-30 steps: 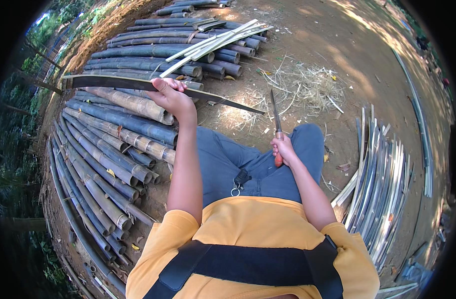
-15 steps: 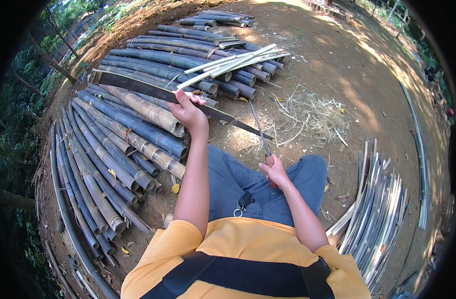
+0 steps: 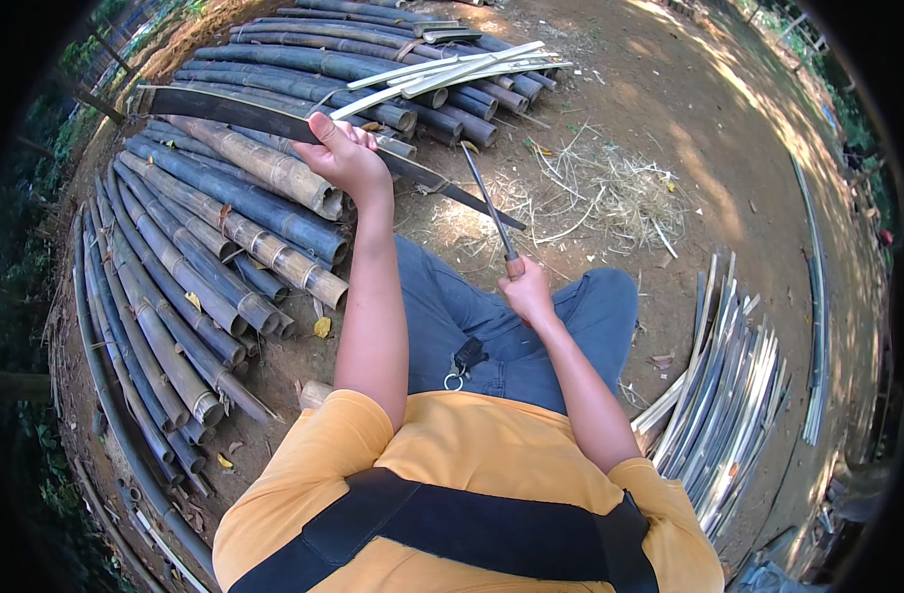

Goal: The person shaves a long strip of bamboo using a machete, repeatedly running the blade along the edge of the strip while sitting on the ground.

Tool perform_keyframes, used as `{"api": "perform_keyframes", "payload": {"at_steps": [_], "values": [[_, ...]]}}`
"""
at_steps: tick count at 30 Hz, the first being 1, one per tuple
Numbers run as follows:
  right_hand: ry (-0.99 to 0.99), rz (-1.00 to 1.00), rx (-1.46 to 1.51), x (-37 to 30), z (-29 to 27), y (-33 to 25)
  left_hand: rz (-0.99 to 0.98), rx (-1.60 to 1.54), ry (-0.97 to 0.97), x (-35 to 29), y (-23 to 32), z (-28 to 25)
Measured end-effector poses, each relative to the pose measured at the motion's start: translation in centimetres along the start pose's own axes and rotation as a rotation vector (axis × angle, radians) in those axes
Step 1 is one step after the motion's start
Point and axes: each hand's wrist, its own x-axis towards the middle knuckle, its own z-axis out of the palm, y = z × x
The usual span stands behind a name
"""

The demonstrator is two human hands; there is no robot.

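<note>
My left hand [image 3: 348,158] is closed around a long dark split-bamboo strip [image 3: 239,109], thumb on top. The strip slants from the upper left down to a narrow end in front of my lap. In my right hand [image 3: 527,293], above my lap, is the wooden handle of a knife [image 3: 485,190] with a long thin blade. Its blade points up and away, crossing the strip near the narrow end. Whether the edge bites into the bamboo cannot be made out.
Dark bamboo poles [image 3: 264,222] lie in rows on the left and far left. Pale split strips [image 3: 442,74] rest across the far poles. Thin shavings [image 3: 625,193] are heaped on the dirt ahead. A bundle of slats [image 3: 724,395] lies to my right, long strips [image 3: 816,306] beyond it.
The whole view has shifted, so the scene sits higher and a little to the left. The knife has moved slightly along the strip toward my left hand. Both grips are unchanged.
</note>
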Motion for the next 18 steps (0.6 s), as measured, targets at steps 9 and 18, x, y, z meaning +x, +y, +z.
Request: {"api": "perform_keyframes", "payload": {"at_steps": [9, 18], "values": [[-0.062, -0.011, -0.063, -0.7, 1.3, -3.8, 0.049, 0.031, 0.051, 0.3, -0.2, -1.3], [-0.059, 0.026, -0.126, 0.1, 4.1, -6.2, 0.004, 0.125, 0.24, 3.2, -2.4, -4.5]]}}
